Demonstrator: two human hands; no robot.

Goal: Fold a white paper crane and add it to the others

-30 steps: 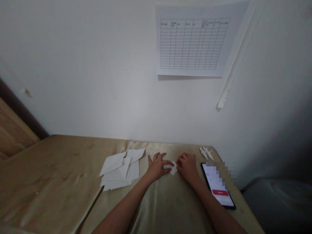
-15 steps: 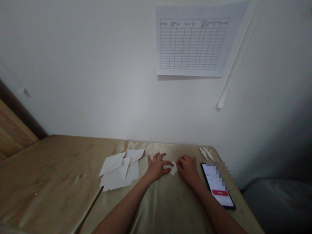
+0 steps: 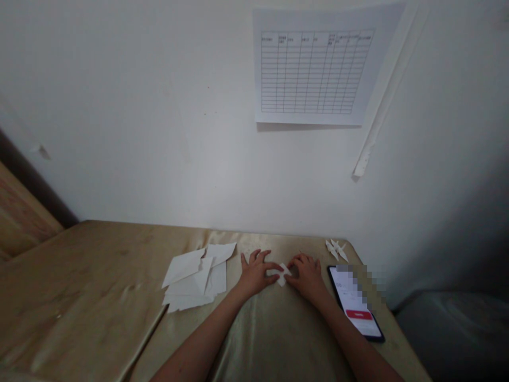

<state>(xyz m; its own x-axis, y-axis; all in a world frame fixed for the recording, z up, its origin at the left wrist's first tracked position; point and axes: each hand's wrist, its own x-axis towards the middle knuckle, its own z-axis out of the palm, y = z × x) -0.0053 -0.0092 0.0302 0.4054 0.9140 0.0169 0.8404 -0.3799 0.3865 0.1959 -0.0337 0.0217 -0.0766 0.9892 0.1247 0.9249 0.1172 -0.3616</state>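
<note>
A small piece of folded white paper [image 3: 282, 281] lies on the gold-coloured tabletop between my two hands. My left hand [image 3: 256, 273] grips its left side between thumb and index finger, with the other fingers spread away. On the other side, my right hand [image 3: 306, 273] pinches the paper's right edge with thumb and index finger, the remaining fingers curled. To the left of my left hand is a loose pile of torn white paper sheets [image 3: 191, 281]. Small folded paper shapes [image 3: 337, 250] with pointed ends lie beyond my right hand.
A phone [image 3: 353, 305] with a lit screen lies right of my right forearm. The table [image 3: 99, 297] meets a white wall, where a printed chart [image 3: 314, 74] hangs. A dark grey rounded object [image 3: 457, 329] stands past the table's right edge.
My right thumb and index finger have parted slightly and shifted left onto the paper's edge. The left hand stays in place.
</note>
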